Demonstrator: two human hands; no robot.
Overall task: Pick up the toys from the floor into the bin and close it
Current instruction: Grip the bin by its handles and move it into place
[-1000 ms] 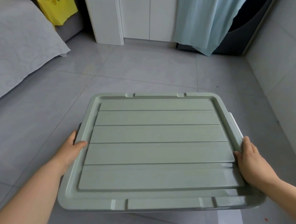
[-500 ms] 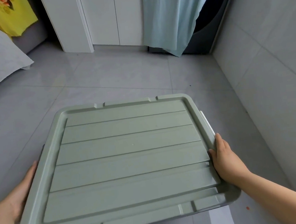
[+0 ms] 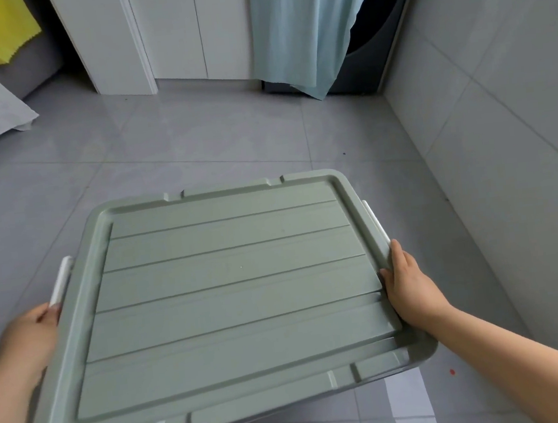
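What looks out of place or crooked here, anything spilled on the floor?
Nothing much. The green lid looks whole, with the left hand and right hand gripping its side edges. Only a tiny red speck lies on the floor tiles by its near right corner; no toys show.

We look down on a green lid (image 3: 237, 284) above the grey floor (image 3: 194, 141). At 8 o'clock our left grip (image 3: 30, 335), blurred, pinches the near end of the left white latch (image 3: 61, 280). At 4 o'clock our right grip (image 3: 408, 287) clasps the lid's rim, thumb on top, touching the near end of the right white latch (image 3: 373, 222). A blue cloth (image 3: 299, 26) hangs at 1 o'clock.
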